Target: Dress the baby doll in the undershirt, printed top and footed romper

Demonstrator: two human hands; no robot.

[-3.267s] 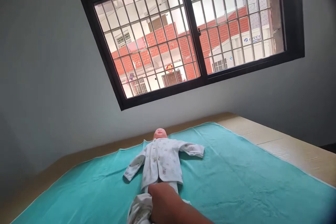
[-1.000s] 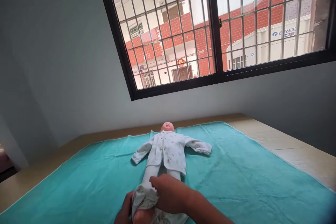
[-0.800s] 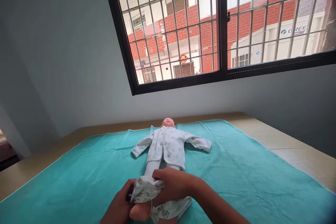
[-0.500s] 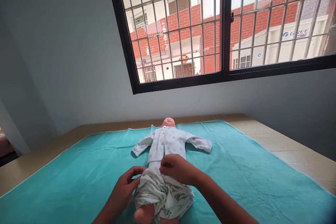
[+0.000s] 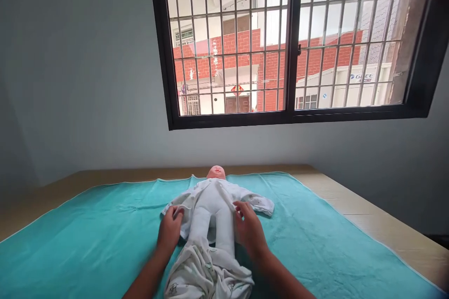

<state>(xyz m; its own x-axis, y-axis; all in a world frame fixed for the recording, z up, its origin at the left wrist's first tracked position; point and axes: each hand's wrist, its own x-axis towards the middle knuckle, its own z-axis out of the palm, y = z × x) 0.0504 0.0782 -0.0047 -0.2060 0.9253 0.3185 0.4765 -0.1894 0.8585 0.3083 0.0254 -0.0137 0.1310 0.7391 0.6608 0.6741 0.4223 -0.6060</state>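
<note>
A baby doll (image 5: 211,203) lies on its back, head away from me, its white cloth body and thighs showing. Its small white printed shirt (image 5: 257,202) hangs apart at the front, with both sleeves still on the arms. On the left, my left hand (image 5: 170,230) pinches one front flap of the shirt near the doll's hip. Opposite it, my right hand (image 5: 250,230) has its fingers closed on the other flap's edge. The patterned pants (image 5: 206,271) are bunched around the lower legs, closest to me; the feet are out of view.
A turquoise blanket (image 5: 115,233) is spread under the doll on a wooden table (image 5: 354,205). Behind the table is a grey wall (image 5: 105,103) with a black-framed barred window (image 5: 287,119).
The pants have come down from the hips to the lower legs. Both hands have moved up to the shirt, and its front flaps are now parted. The head view has levelled.
</note>
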